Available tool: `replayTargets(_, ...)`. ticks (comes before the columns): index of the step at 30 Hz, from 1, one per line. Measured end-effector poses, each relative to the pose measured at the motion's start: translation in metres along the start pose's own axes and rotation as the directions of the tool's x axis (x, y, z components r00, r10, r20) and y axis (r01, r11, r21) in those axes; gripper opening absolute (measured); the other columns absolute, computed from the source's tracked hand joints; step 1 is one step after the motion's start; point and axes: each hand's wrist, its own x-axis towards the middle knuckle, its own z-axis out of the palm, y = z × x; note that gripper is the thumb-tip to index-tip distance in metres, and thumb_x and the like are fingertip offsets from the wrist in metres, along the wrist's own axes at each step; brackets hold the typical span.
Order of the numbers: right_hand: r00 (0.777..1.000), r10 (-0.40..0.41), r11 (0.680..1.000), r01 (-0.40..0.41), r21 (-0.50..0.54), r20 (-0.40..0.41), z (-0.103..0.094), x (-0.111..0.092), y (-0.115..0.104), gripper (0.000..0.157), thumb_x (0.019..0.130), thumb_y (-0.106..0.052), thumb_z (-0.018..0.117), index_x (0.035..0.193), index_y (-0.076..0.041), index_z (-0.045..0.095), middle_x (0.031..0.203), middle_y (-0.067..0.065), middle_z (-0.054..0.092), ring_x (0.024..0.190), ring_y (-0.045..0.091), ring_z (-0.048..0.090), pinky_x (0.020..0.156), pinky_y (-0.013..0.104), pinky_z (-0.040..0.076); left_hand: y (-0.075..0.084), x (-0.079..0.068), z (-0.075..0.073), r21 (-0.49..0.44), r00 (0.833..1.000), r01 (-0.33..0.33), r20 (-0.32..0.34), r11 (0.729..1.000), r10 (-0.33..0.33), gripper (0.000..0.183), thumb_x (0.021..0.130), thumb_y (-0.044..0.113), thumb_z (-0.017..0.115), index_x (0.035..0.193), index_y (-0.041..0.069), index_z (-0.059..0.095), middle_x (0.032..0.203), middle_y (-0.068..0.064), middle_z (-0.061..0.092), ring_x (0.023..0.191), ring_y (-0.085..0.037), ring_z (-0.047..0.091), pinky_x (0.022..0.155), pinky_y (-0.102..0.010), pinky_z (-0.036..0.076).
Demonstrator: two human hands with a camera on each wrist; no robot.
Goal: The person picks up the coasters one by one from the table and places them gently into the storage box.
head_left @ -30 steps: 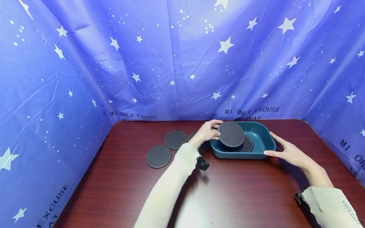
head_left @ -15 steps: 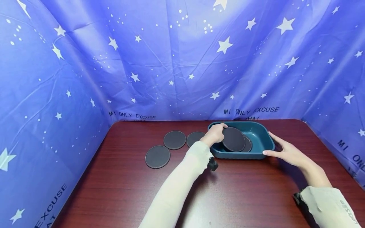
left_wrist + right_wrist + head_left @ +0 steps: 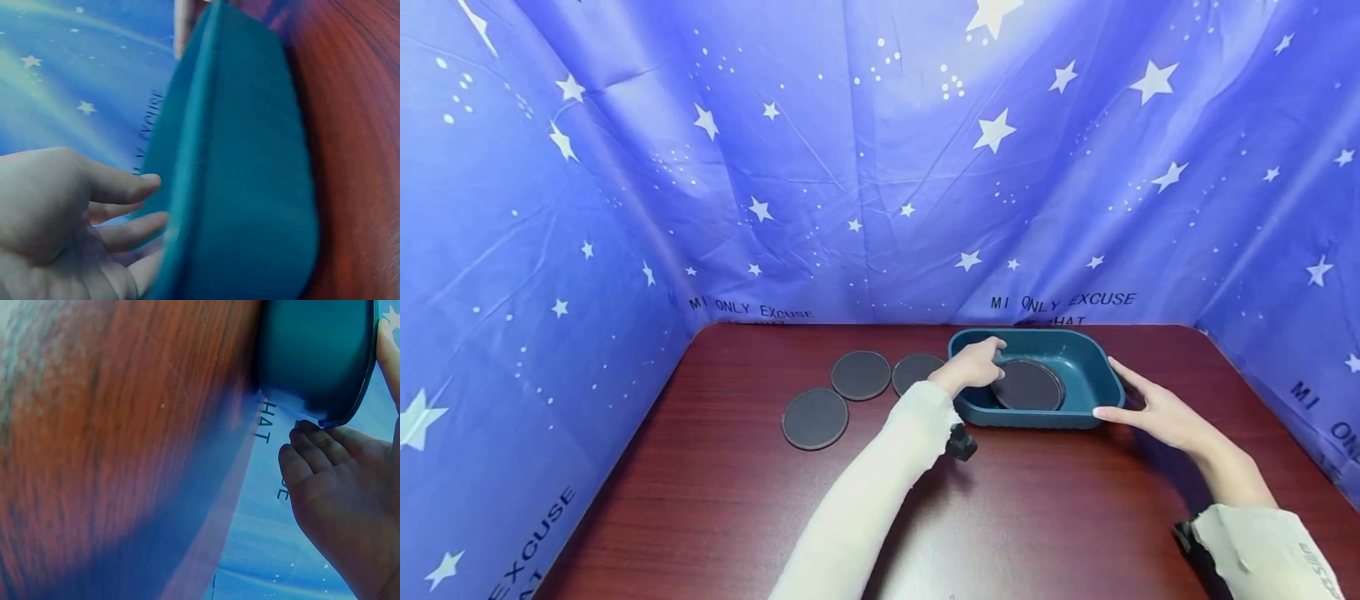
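In the head view my left hand (image 3: pixel 976 364) reaches over the left end of a teal oblong container (image 3: pixel 1078 419). Its thumb and fingers are spread, and I see nothing between them; the left wrist view shows the hand (image 3: pixel 75 225) beside the container's rim (image 3: pixel 199 125). A dark round coaster (image 3: pixel 1028 386) lies inside the container, just right of those fingertips. Another coaster beneath it is mostly hidden. My right hand (image 3: pixel 1165 412) holds the container's right end, thumb toward the front and fingers toward the back. In the right wrist view the hand's fingers (image 3: pixel 306 453) meet the container's end (image 3: pixel 315 356).
Left of the container, three more dark coasters lie on the reddish wooden table (image 3: pixel 1045 517): one near the front (image 3: pixel 815 418), one behind it (image 3: pixel 861 375), and one (image 3: pixel 917 375) partly covered by my left arm. A blue star-printed curtain (image 3: pixel 865 167) surrounds the table.
My left hand has moved right into the container and let go of the coaster, which went from raised and tilted to lying flat inside. The right hand keeps its place on the container.
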Motion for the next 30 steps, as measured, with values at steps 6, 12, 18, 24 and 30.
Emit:
replayTargets(6,1.000,0.007,1.000,-0.007,0.009,0.001,0.004,-0.006,0.002,0.096,0.092,-0.030,0.070,0.161,-0.010,0.007,0.158,0.036,0.021,0.138,0.059,0.024,0.100,0.079,0.030,-0.009,-0.019,-0.024,-0.148,0.988,-0.155,-0.045,0.977,0.150,0.052,0.099,0.015,0.062,0.148,0.013,0.045,0.146,-0.007,0.056,0.127,-0.021,0.060,0.101,-0.028,0.054)
replayTargets(12,1.000,0.003,1.000,-0.003,0.004,0.002,0.003,-0.003,0.000,0.097,0.092,-0.031,0.071,0.161,-0.008,0.007,0.158,0.036,0.022,0.138,0.059,0.025,0.100,0.079,0.030,-0.031,-0.041,-0.052,-0.196,0.960,-0.270,-0.127,0.943,0.249,0.047,0.096,0.013,0.065,0.142,0.009,0.053,0.138,-0.012,0.063,0.123,-0.026,0.063,0.098,-0.027,0.055)
replayTargets(18,1.000,-0.002,1.000,0.002,0.004,-0.003,0.000,0.002,-0.002,0.097,0.091,-0.031,0.071,0.160,-0.008,0.007,0.157,0.037,0.022,0.137,0.058,0.026,0.100,0.079,0.029,-0.061,-0.067,-0.074,-0.219,0.949,-0.291,-0.187,0.931,0.252,0.046,0.096,0.011,0.065,0.140,0.007,0.055,0.135,-0.013,0.065,0.120,-0.029,0.065,0.100,-0.032,0.055)
replayTargets(24,1.000,0.018,1.000,-0.018,0.010,0.013,0.000,0.003,0.000,0.098,0.092,-0.032,0.071,0.161,-0.008,0.006,0.157,0.037,0.021,0.137,0.058,0.026,0.100,0.079,0.030,-0.099,-0.097,-0.090,-0.229,0.947,-0.280,-0.224,0.933,0.229,0.047,0.095,0.012,0.067,0.139,0.005,0.055,0.136,-0.017,0.063,0.120,-0.032,0.065,0.101,-0.035,0.055)
replayTargets(30,1.000,0.014,1.000,-0.014,0.010,0.014,-0.002,0.004,0.001,0.098,0.092,-0.032,0.071,0.161,-0.010,0.006,0.159,0.035,0.020,0.139,0.057,0.025,0.102,0.078,0.030,-0.144,-0.127,-0.101,-0.258,0.940,-0.255,-0.294,0.932,0.176,0.047,0.092,0.006,0.066,0.137,-0.002,0.054,0.130,-0.025,0.064,0.117,-0.040,0.065,0.098,-0.041,0.057)
